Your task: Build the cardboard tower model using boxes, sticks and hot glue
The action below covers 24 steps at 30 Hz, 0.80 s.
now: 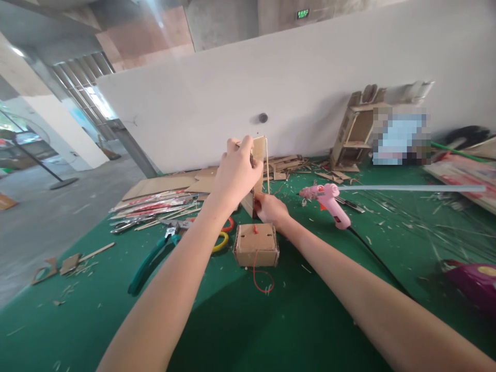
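Against left hand (238, 170), upright cardboard (259, 149)

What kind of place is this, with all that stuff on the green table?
It's probably a craft workshop: the table has a pink glue gun, pliers and lots of cardboard scraps.

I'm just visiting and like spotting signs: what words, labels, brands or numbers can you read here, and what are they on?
"EXIT": on the lit green sign at the top; the marks above it are too small to read.
Pink glue gun: small markings, too blurred to read.
Shiny packets at left: red marks, unreadable.
Held cardboard piece: no lettering I can make out.
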Available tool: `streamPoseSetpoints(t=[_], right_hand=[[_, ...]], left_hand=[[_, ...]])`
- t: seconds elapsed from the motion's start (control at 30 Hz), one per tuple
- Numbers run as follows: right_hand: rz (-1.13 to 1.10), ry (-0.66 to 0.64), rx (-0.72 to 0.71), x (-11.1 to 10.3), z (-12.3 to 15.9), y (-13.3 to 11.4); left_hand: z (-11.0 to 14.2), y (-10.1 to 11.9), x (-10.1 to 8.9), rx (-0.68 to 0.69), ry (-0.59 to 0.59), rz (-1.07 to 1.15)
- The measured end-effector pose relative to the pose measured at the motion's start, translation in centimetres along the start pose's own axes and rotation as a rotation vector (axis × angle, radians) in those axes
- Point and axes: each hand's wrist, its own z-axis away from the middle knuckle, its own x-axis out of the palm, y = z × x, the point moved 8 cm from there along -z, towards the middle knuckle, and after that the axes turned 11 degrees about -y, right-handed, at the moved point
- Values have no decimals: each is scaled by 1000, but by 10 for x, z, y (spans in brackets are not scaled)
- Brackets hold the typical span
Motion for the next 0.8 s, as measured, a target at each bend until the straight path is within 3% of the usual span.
streamPoseSetpoints(t=[0.47,0.8], right_hand=[[25,-26,9,-2,3,-5],[25,-101,-57,0,-15,-5]], left_hand=[[-1,1,0,9,-4,3],[-2,-3,2,12,6,-4]])
